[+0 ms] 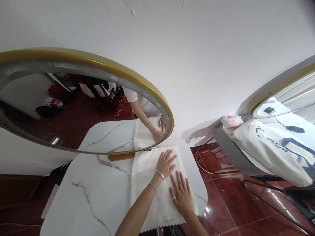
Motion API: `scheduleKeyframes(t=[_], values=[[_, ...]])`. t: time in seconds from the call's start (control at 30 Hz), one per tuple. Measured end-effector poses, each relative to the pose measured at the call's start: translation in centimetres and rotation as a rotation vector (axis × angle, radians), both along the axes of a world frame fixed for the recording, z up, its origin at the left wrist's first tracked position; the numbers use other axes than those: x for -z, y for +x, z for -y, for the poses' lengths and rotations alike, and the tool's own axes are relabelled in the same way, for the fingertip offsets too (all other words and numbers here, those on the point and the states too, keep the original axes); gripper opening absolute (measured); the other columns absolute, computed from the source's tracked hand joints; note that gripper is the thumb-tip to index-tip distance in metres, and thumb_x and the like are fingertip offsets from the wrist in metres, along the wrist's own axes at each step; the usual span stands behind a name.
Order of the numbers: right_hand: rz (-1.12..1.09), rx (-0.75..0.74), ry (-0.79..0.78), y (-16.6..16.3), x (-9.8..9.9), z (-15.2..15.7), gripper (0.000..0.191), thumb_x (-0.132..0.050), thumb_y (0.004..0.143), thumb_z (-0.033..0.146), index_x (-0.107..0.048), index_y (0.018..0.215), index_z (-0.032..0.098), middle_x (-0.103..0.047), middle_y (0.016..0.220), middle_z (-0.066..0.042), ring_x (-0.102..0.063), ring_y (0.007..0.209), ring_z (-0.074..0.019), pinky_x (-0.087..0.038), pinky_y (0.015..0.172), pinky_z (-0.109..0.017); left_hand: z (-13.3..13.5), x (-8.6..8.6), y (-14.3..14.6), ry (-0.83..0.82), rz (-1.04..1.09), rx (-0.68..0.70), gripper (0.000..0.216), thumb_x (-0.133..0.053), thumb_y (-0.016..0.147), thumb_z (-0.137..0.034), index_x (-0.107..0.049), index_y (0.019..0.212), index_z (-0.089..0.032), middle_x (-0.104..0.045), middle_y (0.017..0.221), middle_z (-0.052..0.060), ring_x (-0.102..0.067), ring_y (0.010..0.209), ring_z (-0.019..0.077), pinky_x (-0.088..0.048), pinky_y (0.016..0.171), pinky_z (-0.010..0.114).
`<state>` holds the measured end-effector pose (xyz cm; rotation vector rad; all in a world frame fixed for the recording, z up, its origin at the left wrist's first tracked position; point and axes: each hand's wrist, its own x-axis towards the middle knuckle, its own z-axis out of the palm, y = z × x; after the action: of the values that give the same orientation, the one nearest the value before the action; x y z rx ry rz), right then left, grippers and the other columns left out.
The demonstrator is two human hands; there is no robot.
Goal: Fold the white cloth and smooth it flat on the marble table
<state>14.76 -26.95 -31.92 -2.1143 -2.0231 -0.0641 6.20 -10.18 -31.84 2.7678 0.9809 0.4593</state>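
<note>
A folded white cloth with a scalloped edge (145,190) lies on the right part of the marble-patterned table, its near edge hanging at the front. My left hand (166,164) rests flat on the cloth's far half, fingers spread, two bracelets on the wrist. Nearer to me and to the right, my right hand (182,195) presses flat on the cloth near its right edge, with a ring on one finger. Neither hand grips anything. The two hands are close together but apart.
The white table (66,203) with grey veins stands against the wall. A gold-framed oval mirror (145,80) leans over its back edge and reflects the arms and cloth. At right, another table (227,147) carries a white tote bag (265,144) and a tissue pack (231,121).
</note>
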Motion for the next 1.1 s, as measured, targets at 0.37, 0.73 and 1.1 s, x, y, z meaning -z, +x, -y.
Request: scheduleKeyframes(t=[0.37,0.73,1.1], values=[[-0.108,0.052,0.087,-9.8,0.0,-5.9,0.054,-0.039,0.095,0.043,-0.035,0.147,0.028,-0.046,0.14,-0.013,-0.035,0.135,-0.0303,-0.025,0.111,-0.054,1.4,-0.4,-19.5,0.127,0.048,-0.439,0.054,-0.035,0.097,-0.023,-0.025,0.15,-0.02,-0.044,0.146,0.013,-0.034,0.14,0.0241,-0.033,0.112,0.046],[-0.035,0.109,0.102,-9.4,1.0,-13.0,0.058,-0.036,0.098,0.039,-0.019,0.152,0.027,-0.02,0.158,-0.01,-0.016,0.146,-0.0257,-0.023,0.114,-0.047,-0.5,-0.6,-16.4,-0.021,-0.029,-0.235,0.061,-0.037,0.092,-0.017,-0.021,0.151,-0.014,-0.024,0.157,0.01,-0.017,0.146,0.0235,-0.029,0.116,0.044],[-0.104,-0.136,0.091,-18.8,-0.1,-15.1,0.068,-0.044,0.094,0.038,-0.015,0.153,0.02,-0.007,0.16,-0.012,-0.006,0.147,-0.0306,-0.019,0.115,-0.053,-1.6,-0.3,-26.9,0.027,-0.03,-0.427,0.059,-0.046,0.093,-0.031,-0.03,0.148,-0.019,-0.023,0.157,0.013,-0.018,0.146,0.0285,-0.03,0.114,0.049]])
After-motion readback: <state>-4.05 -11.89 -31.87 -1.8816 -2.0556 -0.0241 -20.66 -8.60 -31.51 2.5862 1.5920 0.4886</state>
